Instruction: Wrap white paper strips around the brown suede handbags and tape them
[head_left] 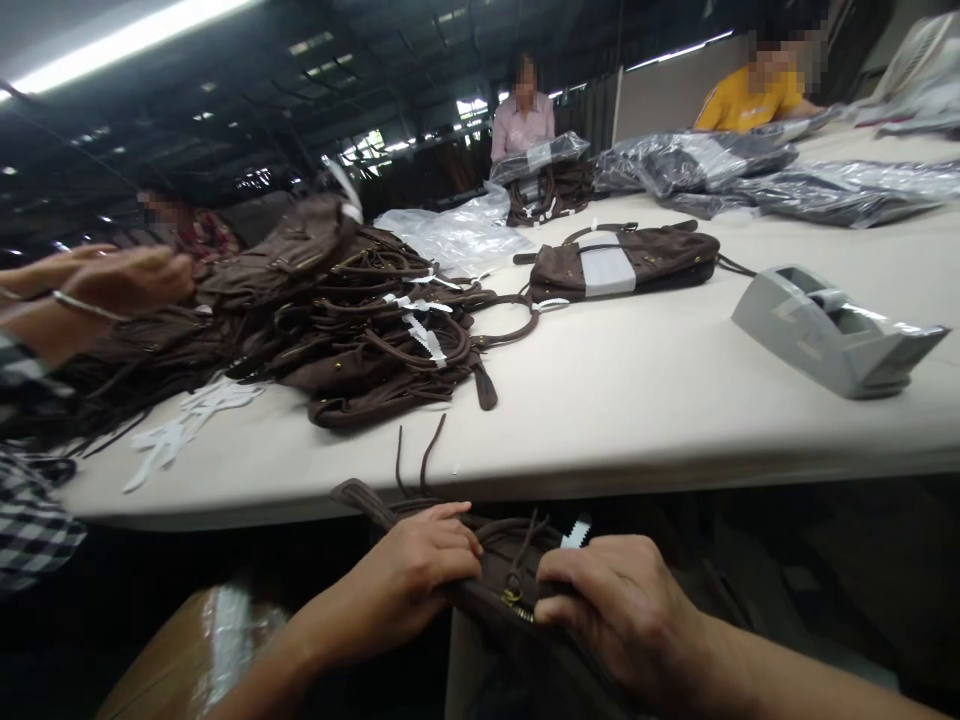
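Note:
A dark brown handbag (501, 560) with a brass zipper is held between my two hands, just below the table's front edge. My left hand (420, 560) is closed on the bag's rim to the left of the zipper pull, its index finger sticking out. My right hand (622, 600) pinches the rim at the right end of the zipper. A thin cord hangs from the zipper pull, and a white notched strip (576, 532) shows behind my right hand. The bag's lower part is dark and hard to make out.
Brown handbags (360, 330) with white strips lie heaped on the white table (637, 400). Loose white strips (191, 415) lie near the front edge. A paper-banded bag (622, 262), a grey tape dispenser (832, 330) and plastic-wrapped bags (697, 165) are farther right. A co-worker's hands (127, 280) reach in from the left.

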